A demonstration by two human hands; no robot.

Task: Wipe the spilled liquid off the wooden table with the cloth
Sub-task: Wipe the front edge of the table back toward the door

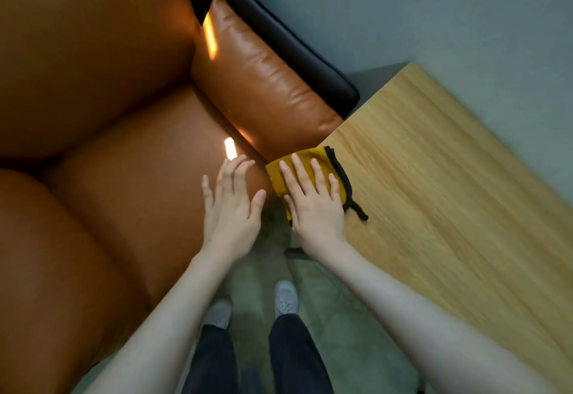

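A yellow cloth [313, 158] with black edging lies folded on the near left corner of the wooden table [449, 176]. My right hand [313, 201] presses flat on the cloth with straight, spread fingers. My left hand [232, 204] hovers open beside the table's corner, over the sofa's edge, holding nothing. A black loop of the cloth [359, 212] trails onto the wood. A faint damp sheen shows on the wood just beside the loop; no clear puddle is visible.
A brown leather sofa [108, 145] fills the left side, its armrest cushion [266, 83] touching the table's corner. Grey-green floor [335, 310] lies below, with my two feet in grey shoes [285, 297] between sofa and table.
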